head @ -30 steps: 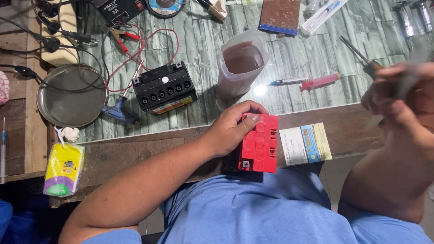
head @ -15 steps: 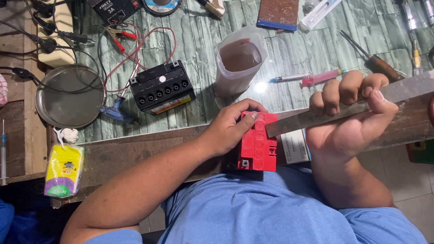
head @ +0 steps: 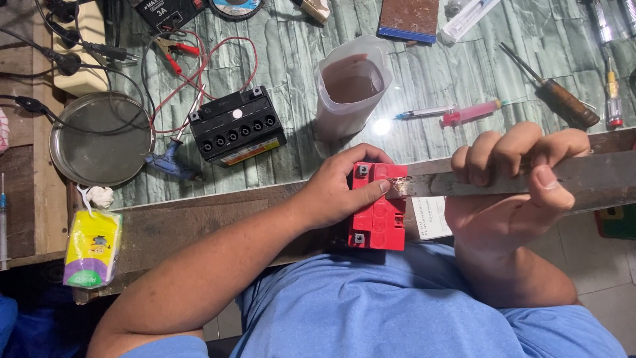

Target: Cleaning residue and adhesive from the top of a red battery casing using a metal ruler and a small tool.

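My left hand [head: 341, 189] grips a small red battery [head: 379, 213] that rests at the table's near edge, against my blue shirt. My right hand [head: 513, 176] is wrapped around a long flat metal bar [head: 599, 180] that lies level, its rusty tip touching the top right corner of the red battery beside my left thumb. A white paper label [head: 432, 217] lies just right of the battery, partly under my right hand.
On the green glass tabletop [head: 437, 79]: a black battery [head: 237, 126] with red clip leads [head: 173, 54], a plastic jug of brown liquid [head: 350, 86], two syringes [head: 450, 114], a wooden-handled screwdriver [head: 555, 93], a round metal dish [head: 99, 138]. A yellow packet [head: 93, 248] sits at left.
My right hand has brought the metal bar down from the right and laid its tip against the red battery. My left hand has stayed on the battery.
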